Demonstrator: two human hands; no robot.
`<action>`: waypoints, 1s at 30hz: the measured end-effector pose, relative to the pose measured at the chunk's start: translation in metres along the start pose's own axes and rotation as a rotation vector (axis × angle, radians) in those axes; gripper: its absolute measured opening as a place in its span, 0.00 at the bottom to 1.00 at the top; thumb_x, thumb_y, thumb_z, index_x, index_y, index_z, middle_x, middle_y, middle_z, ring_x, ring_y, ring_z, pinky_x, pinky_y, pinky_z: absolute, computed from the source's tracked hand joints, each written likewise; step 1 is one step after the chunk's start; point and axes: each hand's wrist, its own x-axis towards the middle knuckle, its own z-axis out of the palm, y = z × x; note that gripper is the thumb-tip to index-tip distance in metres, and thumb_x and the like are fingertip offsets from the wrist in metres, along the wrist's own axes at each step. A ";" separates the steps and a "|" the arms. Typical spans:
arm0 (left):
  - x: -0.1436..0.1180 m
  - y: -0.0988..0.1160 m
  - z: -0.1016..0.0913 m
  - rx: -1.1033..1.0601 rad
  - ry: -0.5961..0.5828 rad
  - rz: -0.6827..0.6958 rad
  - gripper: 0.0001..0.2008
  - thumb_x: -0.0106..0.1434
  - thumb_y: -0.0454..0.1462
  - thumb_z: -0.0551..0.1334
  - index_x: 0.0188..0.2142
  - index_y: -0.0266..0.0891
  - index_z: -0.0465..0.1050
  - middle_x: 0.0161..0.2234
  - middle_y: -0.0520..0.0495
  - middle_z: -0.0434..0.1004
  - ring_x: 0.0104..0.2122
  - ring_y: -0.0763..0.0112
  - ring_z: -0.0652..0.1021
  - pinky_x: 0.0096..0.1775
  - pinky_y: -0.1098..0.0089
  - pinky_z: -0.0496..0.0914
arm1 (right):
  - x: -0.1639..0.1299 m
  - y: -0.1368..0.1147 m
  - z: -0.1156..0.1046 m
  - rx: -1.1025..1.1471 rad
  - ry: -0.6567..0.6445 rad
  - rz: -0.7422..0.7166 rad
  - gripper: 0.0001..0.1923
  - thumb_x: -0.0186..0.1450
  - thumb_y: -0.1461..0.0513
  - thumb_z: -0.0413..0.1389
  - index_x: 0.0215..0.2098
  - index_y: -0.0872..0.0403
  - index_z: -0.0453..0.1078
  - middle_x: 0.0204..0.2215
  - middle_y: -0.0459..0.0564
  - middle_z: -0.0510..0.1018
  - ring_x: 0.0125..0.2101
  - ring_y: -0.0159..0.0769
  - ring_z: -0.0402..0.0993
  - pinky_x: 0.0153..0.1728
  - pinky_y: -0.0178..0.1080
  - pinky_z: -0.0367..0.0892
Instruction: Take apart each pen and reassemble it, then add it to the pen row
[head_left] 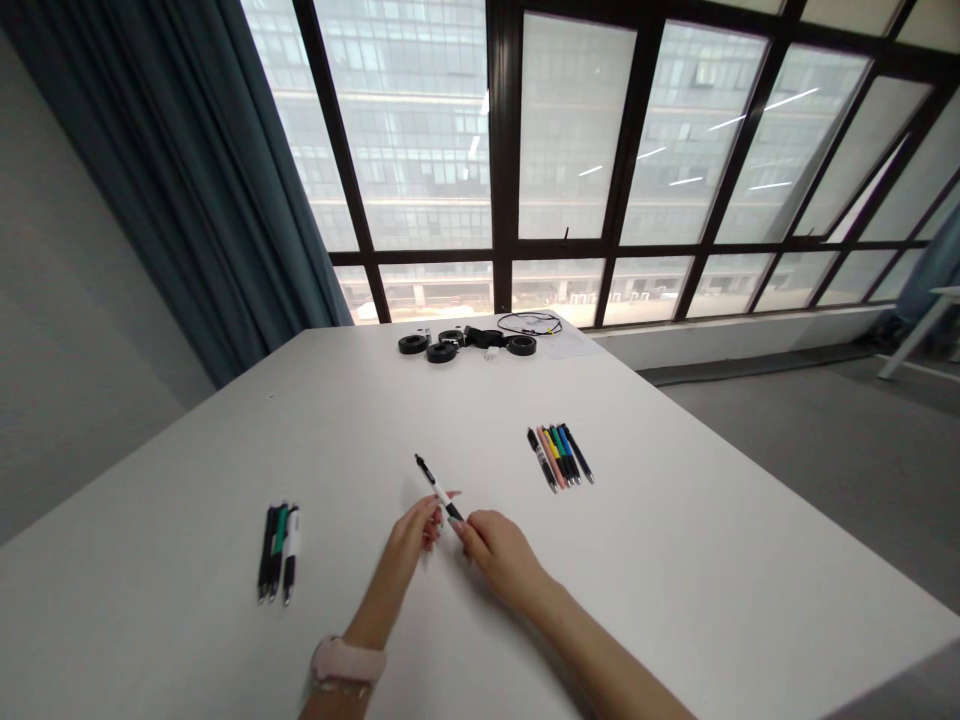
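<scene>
Pinching the near, dark end of a white-and-black pen (437,487) between the thumb and curled fingers of the right hand (506,555), and aiming its far end forward and leftward over the white table (420,410). Reaching in at the pen's middle with the left hand (417,527), half curling the fingers and extending one past the barrel; being unable to tell whether gripping it or merely touching. Wearing a pale pink wristband (349,662) on the left wrist. Having three pens (278,548) lying side by side to the left, well apart from the hands. Having six more pens (559,457) lying in a close row to the right, slightly farther off. Facing black rolls (441,353) and a thin black cable (529,331) at the table's far end, then dark-framed windows (420,120) beyond.
</scene>
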 end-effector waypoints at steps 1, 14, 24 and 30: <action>0.000 0.002 0.000 -0.049 -0.007 -0.011 0.33 0.52 0.57 0.54 0.44 0.33 0.74 0.23 0.54 0.61 0.20 0.77 0.62 0.22 0.73 0.58 | 0.001 0.002 -0.001 0.102 -0.028 -0.008 0.21 0.71 0.56 0.41 0.26 0.55 0.68 0.26 0.46 0.75 0.29 0.30 0.68 0.32 0.30 0.58; -0.017 0.013 0.017 -0.175 0.140 0.003 0.23 0.44 0.56 0.66 0.22 0.38 0.68 0.16 0.59 0.55 0.18 0.79 0.58 0.21 0.75 0.52 | 0.025 0.027 0.004 0.971 0.047 0.283 0.33 0.57 0.35 0.47 0.13 0.52 0.54 0.10 0.39 0.54 0.14 0.25 0.47 0.19 0.33 0.44; -0.017 0.007 0.020 -0.087 0.027 0.115 0.22 0.54 0.54 0.57 0.16 0.42 0.58 0.15 0.57 0.55 0.19 0.75 0.59 0.24 0.72 0.54 | 0.022 0.028 0.003 0.945 0.083 0.261 0.34 0.58 0.36 0.46 0.10 0.52 0.56 0.08 0.40 0.55 0.13 0.26 0.49 0.19 0.34 0.46; -0.021 0.011 0.022 -0.007 0.119 0.107 0.25 0.53 0.57 0.57 0.15 0.43 0.55 0.15 0.56 0.56 0.19 0.73 0.61 0.27 0.70 0.58 | 0.023 0.032 0.006 0.910 0.087 0.213 0.32 0.55 0.34 0.48 0.15 0.53 0.59 0.10 0.39 0.57 0.15 0.26 0.50 0.20 0.34 0.46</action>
